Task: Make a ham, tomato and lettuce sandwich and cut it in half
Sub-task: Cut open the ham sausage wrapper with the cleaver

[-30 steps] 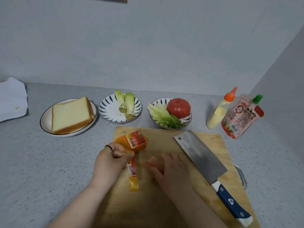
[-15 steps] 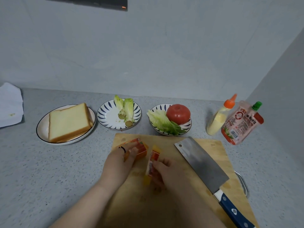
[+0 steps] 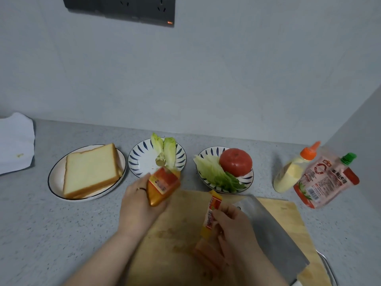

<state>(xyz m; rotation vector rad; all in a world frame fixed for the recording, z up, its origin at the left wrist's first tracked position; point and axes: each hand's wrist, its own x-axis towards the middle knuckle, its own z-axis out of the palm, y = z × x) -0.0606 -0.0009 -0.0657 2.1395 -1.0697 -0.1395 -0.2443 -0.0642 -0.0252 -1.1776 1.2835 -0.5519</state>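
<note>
Only unwrapping ham [image 3: 207,252]: left hand [image 3: 138,205] grips 1 wrapper piece [image 3: 162,184], right hand [image 3: 233,226] pinches a wrapper strip [image 3: 212,213]; bread [image 3: 90,168], tomato [image 3: 235,162], lettuce [image 3: 214,172] wait.

A home kitchen. A speckled grey surface [image 3: 41,223] meets plain walls [image 3: 206,79] in a corner at the far right, below a dark socket panel [image 3: 121,9]. Toward its far edge stand plates [image 3: 134,162] of bread [image 3: 90,170], lettuce [image 3: 212,170] and a tomato [image 3: 236,162], with a sauce bottle [image 3: 288,174] and a pouch [image 3: 323,182]. A wooden cutting board [image 3: 284,219] bearing a cleaver [image 3: 272,234] lies at the near edge.
</note>
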